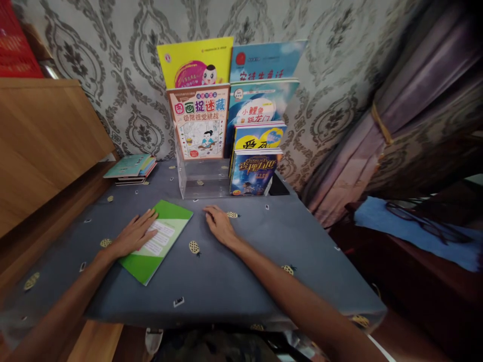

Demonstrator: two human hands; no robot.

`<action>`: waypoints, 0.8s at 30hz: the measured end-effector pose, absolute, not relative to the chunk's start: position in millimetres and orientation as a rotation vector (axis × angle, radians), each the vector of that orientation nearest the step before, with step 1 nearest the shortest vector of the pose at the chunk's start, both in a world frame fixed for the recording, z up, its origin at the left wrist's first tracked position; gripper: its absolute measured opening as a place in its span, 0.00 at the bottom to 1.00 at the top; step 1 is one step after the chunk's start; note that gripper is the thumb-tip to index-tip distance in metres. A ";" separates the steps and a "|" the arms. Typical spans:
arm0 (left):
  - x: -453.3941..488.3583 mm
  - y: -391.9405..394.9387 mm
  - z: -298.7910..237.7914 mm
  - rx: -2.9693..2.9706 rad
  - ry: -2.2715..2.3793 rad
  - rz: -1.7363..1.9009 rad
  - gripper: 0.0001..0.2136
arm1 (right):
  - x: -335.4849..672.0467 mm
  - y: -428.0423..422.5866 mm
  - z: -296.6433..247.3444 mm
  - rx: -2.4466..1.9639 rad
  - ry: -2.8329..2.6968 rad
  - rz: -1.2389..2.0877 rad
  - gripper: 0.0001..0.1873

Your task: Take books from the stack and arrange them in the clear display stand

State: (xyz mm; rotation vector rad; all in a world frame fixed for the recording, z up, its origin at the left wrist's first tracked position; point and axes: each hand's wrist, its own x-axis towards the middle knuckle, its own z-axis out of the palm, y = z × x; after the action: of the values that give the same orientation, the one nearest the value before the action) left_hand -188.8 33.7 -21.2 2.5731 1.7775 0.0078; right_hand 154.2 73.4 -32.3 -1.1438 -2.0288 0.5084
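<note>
left hand (133,235) flat on green booklet (158,240), right hand (219,224) beside.

Grey damask wallpaper (113,60) fills twelve o'clock, a wooden panel (41,146) stands at nine, and a tied purple curtain (415,90) hangs at two.

A booklet (166,236) lies on the near-left part of the tabletop (234,271), its far corner towards the rack (202,178); the left hand (136,234) rests flat on the booklet's left half; the right hand (219,224) lies flat on the tabletop just right of the booklet, apart from it; the rack stands at the back middle, against the wall (113,75); in it, the left column of books (198,120) stands beside the right column of books (256,146), each stepped one behind another; a stack of books (131,168) lies at the back left corner; a wooden panel (41,141) runs along the left edge; a curtain (396,115) hangs to the right.
</note>
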 end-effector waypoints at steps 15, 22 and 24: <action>-119.0 51.4 -10.0 2.687 1.317 0.068 0.31 | 147.7 32.7 -1.8 -0.966 -2.305 0.251 0.17; -87.7 54.3 -26.3 2.634 1.450 0.225 0.31 | 146.3 30.8 -2.1 -1.093 -2.361 0.226 0.15; -77.8 51.9 -35.0 2.615 1.549 0.296 0.31 | 148.3 32.6 -1.5 -1.185 -2.380 0.206 0.14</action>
State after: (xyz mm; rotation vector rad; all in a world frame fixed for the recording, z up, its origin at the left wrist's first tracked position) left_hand -77.8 51.9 -35.0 2.6148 1.5489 0.2964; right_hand 148.3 32.6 -1.5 -1.1851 -2.3800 0.2058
